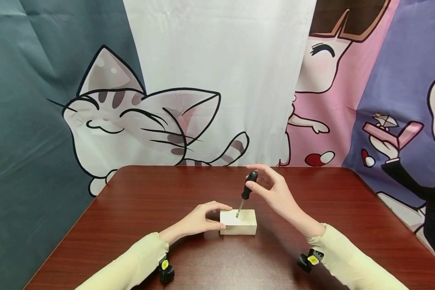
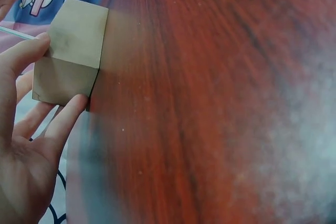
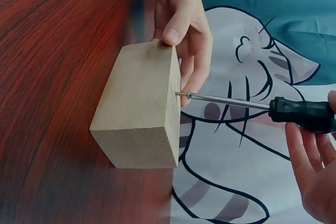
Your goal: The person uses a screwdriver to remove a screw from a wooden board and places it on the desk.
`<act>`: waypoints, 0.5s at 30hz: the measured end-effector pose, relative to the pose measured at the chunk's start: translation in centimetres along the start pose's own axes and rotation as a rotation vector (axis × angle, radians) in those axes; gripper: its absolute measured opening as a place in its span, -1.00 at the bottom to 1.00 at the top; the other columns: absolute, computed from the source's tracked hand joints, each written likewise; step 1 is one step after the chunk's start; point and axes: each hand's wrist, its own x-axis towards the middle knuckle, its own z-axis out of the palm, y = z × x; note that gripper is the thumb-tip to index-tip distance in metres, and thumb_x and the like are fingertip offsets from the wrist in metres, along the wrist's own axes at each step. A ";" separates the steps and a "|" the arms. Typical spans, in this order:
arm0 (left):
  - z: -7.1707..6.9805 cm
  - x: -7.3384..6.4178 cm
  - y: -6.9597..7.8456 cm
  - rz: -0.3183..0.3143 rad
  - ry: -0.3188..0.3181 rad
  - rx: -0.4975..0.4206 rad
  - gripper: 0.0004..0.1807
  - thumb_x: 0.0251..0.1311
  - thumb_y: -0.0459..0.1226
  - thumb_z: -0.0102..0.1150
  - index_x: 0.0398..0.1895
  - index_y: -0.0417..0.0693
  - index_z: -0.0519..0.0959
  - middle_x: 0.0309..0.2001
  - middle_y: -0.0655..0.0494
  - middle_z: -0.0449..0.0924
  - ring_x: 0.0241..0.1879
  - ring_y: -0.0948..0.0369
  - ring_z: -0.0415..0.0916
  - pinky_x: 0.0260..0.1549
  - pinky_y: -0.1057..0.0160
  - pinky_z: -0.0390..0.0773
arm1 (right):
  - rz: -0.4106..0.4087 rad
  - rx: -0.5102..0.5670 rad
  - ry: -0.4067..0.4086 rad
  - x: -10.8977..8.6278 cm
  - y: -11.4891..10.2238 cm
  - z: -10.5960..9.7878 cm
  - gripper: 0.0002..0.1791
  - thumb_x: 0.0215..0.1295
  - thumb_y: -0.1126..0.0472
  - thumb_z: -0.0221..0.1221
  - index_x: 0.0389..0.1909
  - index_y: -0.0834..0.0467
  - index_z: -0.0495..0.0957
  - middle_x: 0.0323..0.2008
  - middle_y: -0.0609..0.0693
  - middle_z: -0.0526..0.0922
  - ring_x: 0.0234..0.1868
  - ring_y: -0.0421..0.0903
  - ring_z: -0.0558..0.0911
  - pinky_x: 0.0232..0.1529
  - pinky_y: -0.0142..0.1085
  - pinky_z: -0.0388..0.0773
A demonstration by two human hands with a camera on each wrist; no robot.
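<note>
A pale wooden block [image 1: 246, 228] lies on the table, and a small screw [image 3: 181, 94] stands partly sunk in its top face. My left hand [image 1: 204, 219] grips the block's left end between thumb and fingers; the left wrist view shows the thumb on one side and fingertips [image 2: 80, 102] on the end. My right hand [image 1: 272, 189] holds a screwdriver [image 1: 250, 185] by its black handle, thumb on one side and fingers on the other. The screwdriver's metal shaft [image 3: 231, 100] leans slightly, and its tip meets the screw head.
The dark red wooden table [image 1: 148, 189] extends around the block on every side. Behind its far edge hangs a cloth backdrop [image 1: 217, 48] printed with a cartoon cat and figures. A small black wrist camera [image 1: 166, 272] is strapped by the left sleeve, another [image 1: 309, 259] by the right.
</note>
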 end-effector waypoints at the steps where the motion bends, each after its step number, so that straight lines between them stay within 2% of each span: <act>1: 0.0 0.0 0.0 0.000 0.000 0.000 -0.43 0.14 -0.05 0.41 0.26 0.22 0.53 0.16 0.35 0.57 0.16 0.32 0.49 0.19 0.22 0.48 | 0.000 0.006 0.002 0.0 0.0 0.0 -0.59 0.29 0.24 0.29 0.16 0.01 0.54 -0.14 0.16 0.67 -0.17 -0.20 0.72 -0.14 -0.30 0.71; 7: 0.1 0.1 0.2 0.015 -0.008 -0.009 -0.45 0.15 -0.08 0.40 0.25 0.23 0.53 0.16 0.34 0.57 0.15 0.30 0.51 0.19 0.22 0.50 | 0.019 0.032 0.030 -0.3 -0.4 0.2 -0.68 0.27 0.22 0.32 0.04 0.08 0.58 -0.13 0.18 0.66 -0.24 -0.16 0.74 -0.16 -0.18 0.73; 15: 0.0 0.3 0.1 0.017 -0.026 -0.009 -0.47 0.17 -0.07 0.38 0.24 0.29 0.53 0.11 0.35 0.57 0.09 0.33 0.50 0.17 0.26 0.50 | 0.083 -0.040 0.040 -0.5 -0.9 0.1 -0.65 0.21 0.11 0.37 0.02 -0.02 0.63 -0.14 0.10 0.71 -0.25 -0.13 0.76 -0.20 -0.28 0.71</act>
